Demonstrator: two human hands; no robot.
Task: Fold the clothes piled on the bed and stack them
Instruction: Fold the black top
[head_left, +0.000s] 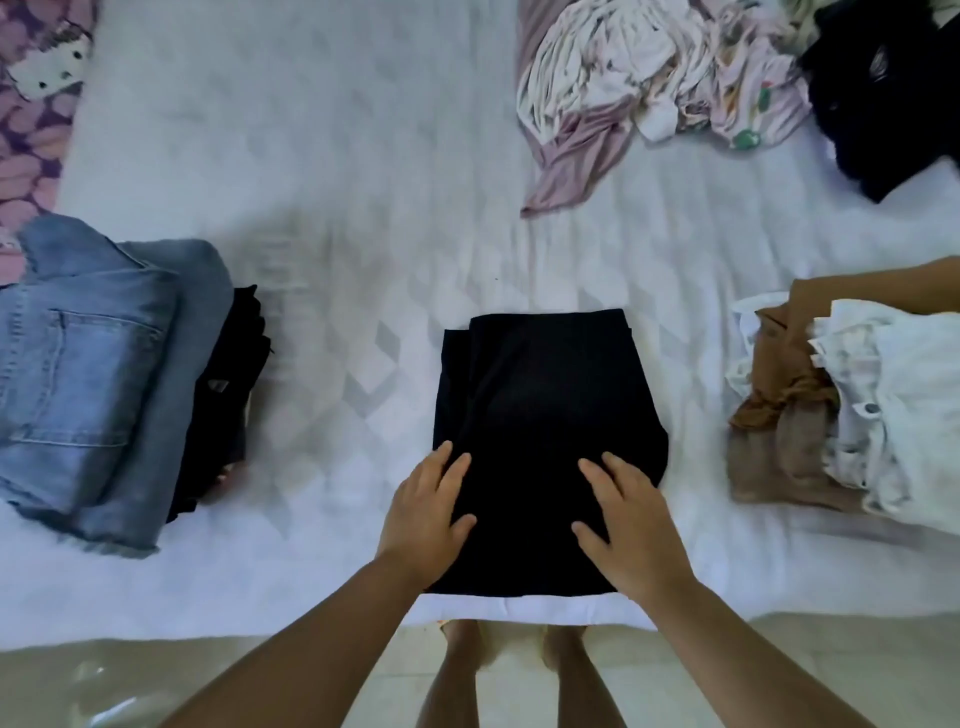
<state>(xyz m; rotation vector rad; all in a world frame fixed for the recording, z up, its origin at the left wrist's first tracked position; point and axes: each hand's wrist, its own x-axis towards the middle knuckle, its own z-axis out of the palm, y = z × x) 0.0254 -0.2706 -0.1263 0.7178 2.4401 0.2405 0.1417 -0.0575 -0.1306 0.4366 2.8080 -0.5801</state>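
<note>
No words, brand names, numbers or signs can be read anywhere in this view. The jeans show a back pocket with plain stitching and no legible tag. A small pale patch on the dark clothes beside them may be a label, but it is too small and blurred to read. The purple printed cloth at the far left corner carries a pattern and a cartoon figure, with no lettering that can be made out.
</note>
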